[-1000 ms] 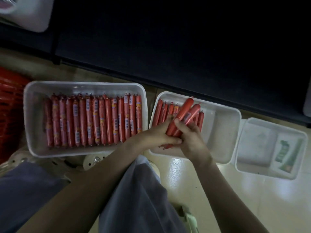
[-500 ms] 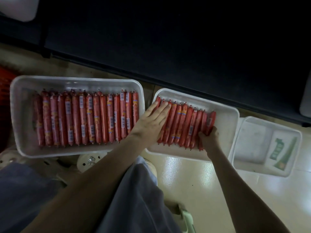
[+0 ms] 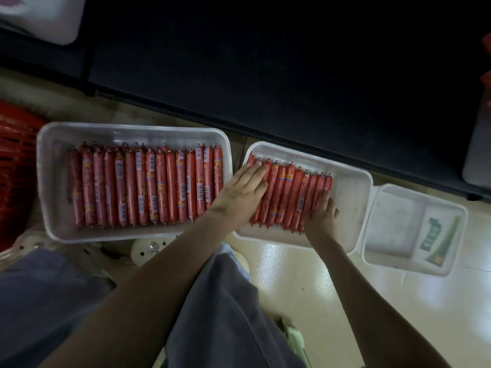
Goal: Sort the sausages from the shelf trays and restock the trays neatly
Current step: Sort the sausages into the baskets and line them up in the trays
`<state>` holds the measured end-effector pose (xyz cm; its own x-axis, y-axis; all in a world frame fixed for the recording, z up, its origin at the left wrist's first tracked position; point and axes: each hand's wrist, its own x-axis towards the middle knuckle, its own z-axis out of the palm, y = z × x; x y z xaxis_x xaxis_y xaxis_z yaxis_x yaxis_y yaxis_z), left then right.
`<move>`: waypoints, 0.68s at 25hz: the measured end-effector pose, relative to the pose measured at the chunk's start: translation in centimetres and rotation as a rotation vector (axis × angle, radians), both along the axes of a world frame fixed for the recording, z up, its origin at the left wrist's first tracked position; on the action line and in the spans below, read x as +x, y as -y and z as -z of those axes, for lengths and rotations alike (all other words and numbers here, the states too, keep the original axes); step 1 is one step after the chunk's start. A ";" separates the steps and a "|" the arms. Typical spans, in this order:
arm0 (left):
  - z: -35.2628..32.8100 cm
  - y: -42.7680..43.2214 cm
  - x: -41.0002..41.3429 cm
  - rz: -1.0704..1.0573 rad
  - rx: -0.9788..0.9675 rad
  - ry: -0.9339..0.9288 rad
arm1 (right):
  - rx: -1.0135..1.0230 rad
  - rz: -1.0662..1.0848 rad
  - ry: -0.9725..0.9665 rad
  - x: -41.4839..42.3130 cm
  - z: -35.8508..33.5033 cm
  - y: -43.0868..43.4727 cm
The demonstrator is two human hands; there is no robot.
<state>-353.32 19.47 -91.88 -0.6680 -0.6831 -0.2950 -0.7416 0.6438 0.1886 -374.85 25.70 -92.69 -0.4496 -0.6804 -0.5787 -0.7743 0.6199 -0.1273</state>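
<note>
Left hand [image 3: 244, 189]: flat, fingers straight and together, pressing on the left end of the short row.
Right hand [image 3: 322, 213]: fingers extended, laid on the right end of that row.
Short row of sausages [image 3: 289, 195]: red wrappers, yellow labels, side by side, slightly slanted, in the middle tray [image 3: 353, 181] on the floor [image 3: 305, 274].
Long row of sausages [image 3: 146, 187]: parallel, barcodes showing, filling the left tray [image 3: 42, 181].
</note>
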 end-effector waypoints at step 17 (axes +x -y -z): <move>-29.3 3.3 27.5 -0.632 -0.368 -0.040 | -0.704 -0.915 0.407 26.9 -28.1 11.5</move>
